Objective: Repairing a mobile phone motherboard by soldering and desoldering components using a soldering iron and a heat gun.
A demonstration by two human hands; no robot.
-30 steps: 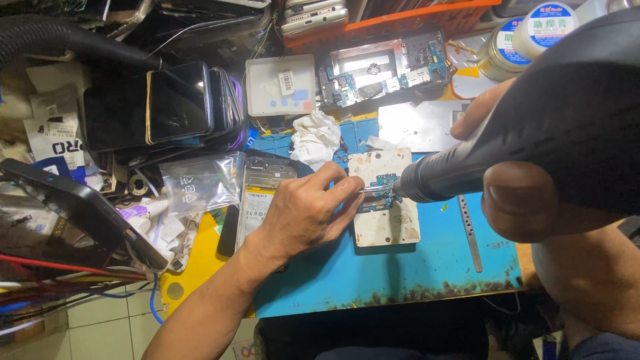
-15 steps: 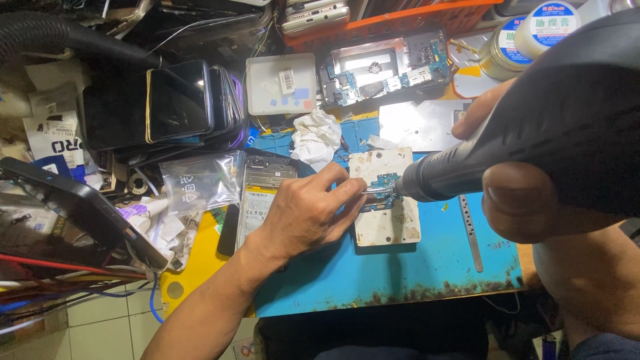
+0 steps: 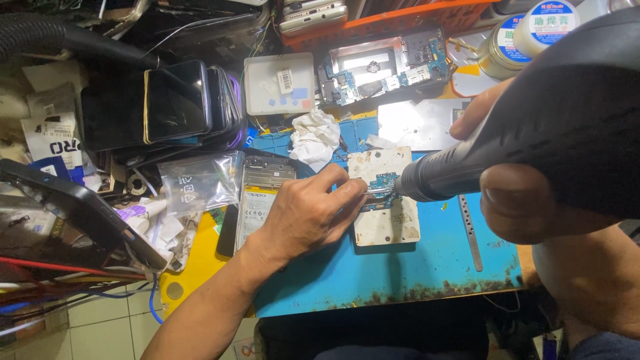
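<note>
Right hand (image 3: 533, 200) fills the right side of the frame, wrapped tight around a big dark hot air gun (image 3: 533, 127), thumb up close to the lens. The gun's nozzle points left and sits just beside a small blue circuit board (image 3: 385, 183) near the centre of the frame. That board lies on a scuffed white work block (image 3: 387, 223), which rests on the blue repair mat (image 3: 400, 280).

Left hand (image 3: 307, 217) comes in from the lower left, fingers pinched narrow around thin metal tweezers (image 3: 373, 191), tips right at the board's left edge. Can't tell if the tips actually touch a part, it's too small.

Other stuff around:
- crumpled white tissue (image 3: 315, 137) just above the left hand
- an opened phone with its battery showing (image 3: 257, 200) left of the hand, partly on a yellow mat (image 3: 193, 267)
- clear plastic bag (image 3: 197, 183) further left
- stack of dark phones (image 3: 167, 103) in the upper left
- stripped phone frame with boards (image 3: 383, 67) top centre, next to a white square box (image 3: 279, 83)
- 2 round tins (image 3: 520, 37) in the upper right
- a thin metal ruler-like strip (image 3: 470, 230) on the blue mat, below the gun
</note>
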